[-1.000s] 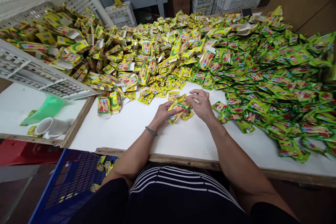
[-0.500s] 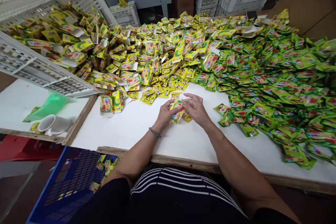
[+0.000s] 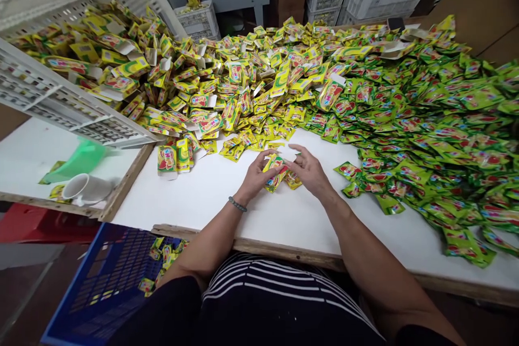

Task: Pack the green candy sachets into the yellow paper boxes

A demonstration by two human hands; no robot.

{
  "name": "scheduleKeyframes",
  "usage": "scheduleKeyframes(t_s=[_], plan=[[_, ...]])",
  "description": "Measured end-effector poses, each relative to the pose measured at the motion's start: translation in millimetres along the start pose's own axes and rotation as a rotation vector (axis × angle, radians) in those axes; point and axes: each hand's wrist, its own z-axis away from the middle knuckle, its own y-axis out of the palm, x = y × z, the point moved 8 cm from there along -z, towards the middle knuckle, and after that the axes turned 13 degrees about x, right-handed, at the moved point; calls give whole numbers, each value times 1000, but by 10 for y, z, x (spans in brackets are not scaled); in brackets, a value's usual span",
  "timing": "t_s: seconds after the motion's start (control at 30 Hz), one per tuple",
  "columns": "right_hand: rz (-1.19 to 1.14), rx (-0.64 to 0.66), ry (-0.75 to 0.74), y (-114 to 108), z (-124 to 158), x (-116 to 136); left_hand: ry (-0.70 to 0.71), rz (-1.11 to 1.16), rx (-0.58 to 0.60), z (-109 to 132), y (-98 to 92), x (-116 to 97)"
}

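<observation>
My left hand (image 3: 255, 177) and my right hand (image 3: 308, 170) meet at the middle of the white table (image 3: 284, 216), both closed on a small yellow carton (image 3: 276, 168) held between them. A white flap of the carton shows under my right fingertips. A green sachet (image 3: 292, 180) lies just under my right hand. Behind the hands spreads a heap of flat yellow cartons (image 3: 227, 92). To the right lies a large heap of green sachets (image 3: 438, 119).
A white plastic crate (image 3: 60, 102) tipped on its side spills cartons at the left. Below it sit a white cup (image 3: 83, 188) and a green scoop (image 3: 77, 159). A blue crate (image 3: 101, 286) with several packed cartons stands by my left knee. More crates stack at the back.
Both hands have stayed on the yellow carton, turning it and closing in on it. The view has drifted slightly, so the table's contents sit a little lower and further right.
</observation>
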Motion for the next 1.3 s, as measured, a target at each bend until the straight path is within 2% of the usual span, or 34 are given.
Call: scheduleKeyframes(t_s=[0.13, 0.23, 0.43, 0.6, 0.87, 1.1, 1.2, 1.3], plan=[[115, 29, -64, 19, 14, 126, 5, 12, -115, 24, -66, -23], [122, -10, -33, 2, 21, 111, 5, 3, -164, 40, -94, -35], [-171, -84, 149, 7, 23, -61, -9, 19, -175, 39, -107, 18], [-335, -77, 157, -3, 23, -71, -27, 13, -139, 32, -88, 28], [-142, 85, 10, -42, -9, -11, -46, 57, -94, 63, -73, -1], [-26, 132, -49, -49, 11, 140, -85, 111, -56, 65, -57, 24], [-16, 171, -51, 19, 19, 170, -53, 156, -116, 59, -76, 13], [57, 109, -79, 114, 36, 206, 6, 202, -189, 67, -114, -13]])
